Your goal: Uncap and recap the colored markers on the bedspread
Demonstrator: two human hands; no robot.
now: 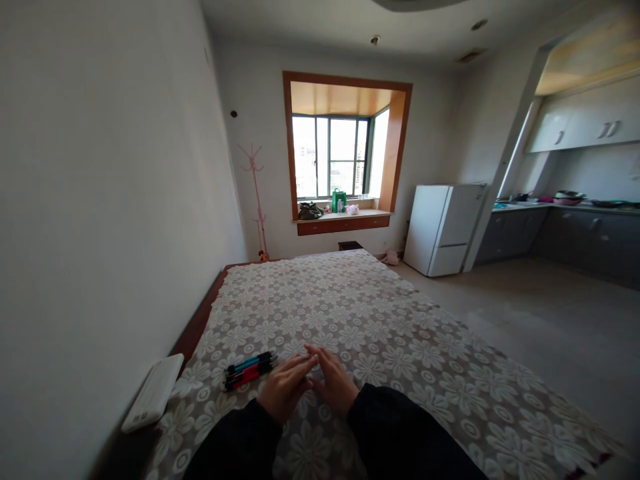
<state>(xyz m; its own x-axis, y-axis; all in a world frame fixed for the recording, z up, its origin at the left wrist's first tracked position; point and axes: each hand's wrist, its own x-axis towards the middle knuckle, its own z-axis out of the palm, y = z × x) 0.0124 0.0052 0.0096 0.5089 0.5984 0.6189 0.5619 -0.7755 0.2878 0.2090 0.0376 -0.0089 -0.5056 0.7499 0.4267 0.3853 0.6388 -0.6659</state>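
Note:
My left hand (285, 388) and my right hand (334, 381) meet at the fingertips above the near part of a lace tablecloth (345, 300) with white flowers. The fingers of both are stretched out, and I see nothing held in either. Part of the palms is hidden from this angle. Just left of my left hand lies a small bunch of pens (250, 370), side by side on the cloth, with blue, red and black barrels.
A white oblong device (153, 393) rests at the table's left edge by the wall. Beyond the table stand a pink coat rack (257, 193) and a white fridge (443, 230). A green bag (339, 200) sits on the windowsill. Kitchen cabinets (590, 233) are at the right.

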